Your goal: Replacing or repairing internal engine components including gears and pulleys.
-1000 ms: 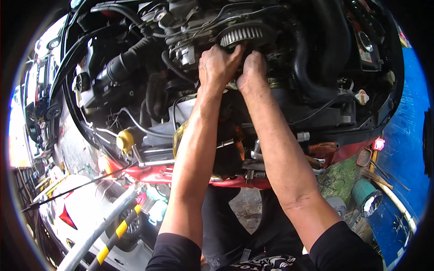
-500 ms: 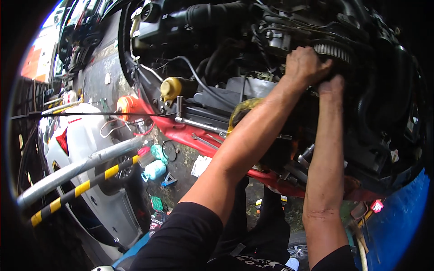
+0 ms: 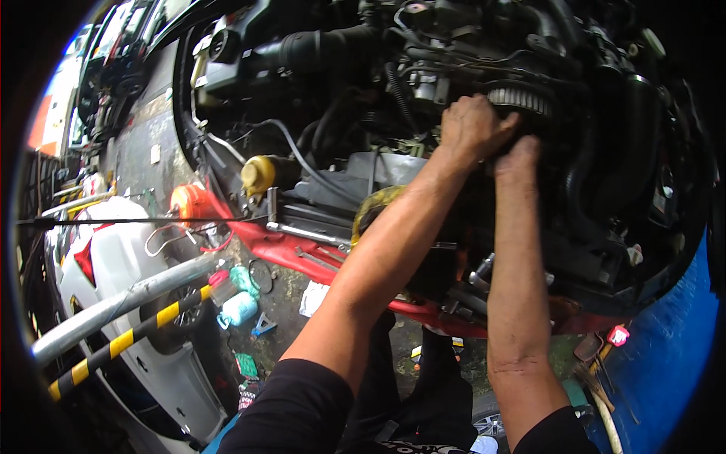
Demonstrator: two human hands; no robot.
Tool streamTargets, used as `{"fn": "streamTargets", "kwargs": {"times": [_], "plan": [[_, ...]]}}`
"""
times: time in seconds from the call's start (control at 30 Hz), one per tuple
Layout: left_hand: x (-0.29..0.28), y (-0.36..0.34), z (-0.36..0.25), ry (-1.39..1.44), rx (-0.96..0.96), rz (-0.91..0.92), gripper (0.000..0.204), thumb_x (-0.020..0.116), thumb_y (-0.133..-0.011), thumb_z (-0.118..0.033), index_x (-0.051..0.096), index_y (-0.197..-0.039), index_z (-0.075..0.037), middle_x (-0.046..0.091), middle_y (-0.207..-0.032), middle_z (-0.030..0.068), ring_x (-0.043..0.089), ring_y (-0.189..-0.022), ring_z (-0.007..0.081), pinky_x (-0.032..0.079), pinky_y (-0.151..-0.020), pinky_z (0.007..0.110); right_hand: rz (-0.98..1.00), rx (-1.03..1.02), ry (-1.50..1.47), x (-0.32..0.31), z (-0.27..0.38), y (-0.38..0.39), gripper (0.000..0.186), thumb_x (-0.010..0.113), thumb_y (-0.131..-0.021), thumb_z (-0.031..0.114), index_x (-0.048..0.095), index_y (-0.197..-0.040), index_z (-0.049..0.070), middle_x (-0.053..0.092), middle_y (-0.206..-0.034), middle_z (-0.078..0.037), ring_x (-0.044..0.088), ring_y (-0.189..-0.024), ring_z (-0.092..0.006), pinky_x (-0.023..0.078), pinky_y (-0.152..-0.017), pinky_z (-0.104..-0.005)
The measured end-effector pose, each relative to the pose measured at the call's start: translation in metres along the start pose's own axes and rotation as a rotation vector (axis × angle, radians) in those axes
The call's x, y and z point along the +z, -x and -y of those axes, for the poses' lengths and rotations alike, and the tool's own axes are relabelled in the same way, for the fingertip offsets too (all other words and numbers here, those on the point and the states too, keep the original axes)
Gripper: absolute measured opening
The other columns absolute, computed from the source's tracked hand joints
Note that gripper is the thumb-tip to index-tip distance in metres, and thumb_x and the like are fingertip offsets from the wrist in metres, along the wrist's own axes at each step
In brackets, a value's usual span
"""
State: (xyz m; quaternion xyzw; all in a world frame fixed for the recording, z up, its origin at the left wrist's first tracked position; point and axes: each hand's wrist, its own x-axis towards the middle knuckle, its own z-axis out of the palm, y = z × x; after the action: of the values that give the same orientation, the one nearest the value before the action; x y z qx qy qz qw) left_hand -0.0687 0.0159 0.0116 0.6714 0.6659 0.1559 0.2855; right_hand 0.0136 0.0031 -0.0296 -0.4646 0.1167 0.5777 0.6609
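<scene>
Both my arms reach down into a car's open engine bay. My left hand (image 3: 470, 130) is beside the lower left of a toothed pulley (image 3: 519, 101), its fingers curled and its thumb pointing right below the teeth. What those fingers close on is hidden. Just below the pulley is my right hand (image 3: 519, 155), its fingers lost in dark shadow among the engine parts. A ribbed black air hose (image 3: 321, 49) runs across the far side of the bay, and a thin grey hose (image 3: 296, 155) curves down left of my hands.
Tools including a ratchet-like chrome bar (image 3: 308, 233) lie along the red front panel (image 3: 283, 250). A yellow-capped part (image 3: 258, 175) stands at the left. A striped barrier pole (image 3: 125, 342), a white car (image 3: 113, 261), and a light-blue jug (image 3: 238, 310) are beyond. Blue sheeting (image 3: 658, 356) lies right.
The whole scene has shifted left and slightly down in the view. Both hands keep nearly the same place against the pulley.
</scene>
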Motion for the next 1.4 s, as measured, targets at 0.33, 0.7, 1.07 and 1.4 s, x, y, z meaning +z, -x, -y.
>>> {"fn": "streamTargets", "kwargs": {"times": [0.33,0.7,1.07,1.4], "plan": [[0.0,-0.002,-0.006,-0.082,-0.036,0.049,0.061,0.063,-0.077,-0.054,0.07,-0.086,0.006,0.067,-0.086,0.028,0.066,-0.088,0.0404,0.053,-0.081,0.044,0.057,-0.024,-0.129,0.001,0.001,0.002,0.043,0.032,-0.099,0.031,0.054,-0.126,0.006,0.055,-0.127,-0.01,0.049,-0.119,-0.0241,0.037,-0.106,-0.0403],[-0.003,-0.003,-0.014,-0.054,-0.045,0.078,0.07,0.06,-0.077,-0.057,0.065,-0.096,0.011,0.064,-0.091,0.0336,0.063,-0.095,0.0449,0.049,-0.085,0.047,0.151,0.043,-0.331,0.004,0.01,0.012,0.041,0.033,-0.093,0.019,0.052,-0.125,0.002,0.056,-0.124,-0.011,0.05,-0.118,-0.023,0.038,-0.105,-0.0384],[0.006,-0.007,-0.007,-0.097,-0.062,0.057,0.071,0.063,-0.076,-0.058,0.066,-0.096,0.011,0.064,-0.094,0.0329,0.063,-0.096,0.044,0.05,-0.086,0.045,0.073,-0.063,-0.283,0.01,0.004,0.014,0.036,0.035,-0.092,0.009,0.056,-0.12,0.004,0.057,-0.122,-0.011,0.054,-0.113,-0.0217,0.043,-0.1,-0.0356],[-0.058,0.078,-0.024,0.015,0.178,-0.028,0.055,0.058,-0.088,-0.05,0.067,-0.095,0.004,0.068,-0.087,0.0223,0.065,-0.086,0.0393,0.051,-0.077,0.042,0.571,-0.065,0.535,-0.058,0.099,0.098,0.025,0.051,-0.094,0.023,0.067,-0.102,0.006,0.065,-0.094,-0.004,0.061,-0.082,-0.013,0.048,-0.072,-0.0288]]}}
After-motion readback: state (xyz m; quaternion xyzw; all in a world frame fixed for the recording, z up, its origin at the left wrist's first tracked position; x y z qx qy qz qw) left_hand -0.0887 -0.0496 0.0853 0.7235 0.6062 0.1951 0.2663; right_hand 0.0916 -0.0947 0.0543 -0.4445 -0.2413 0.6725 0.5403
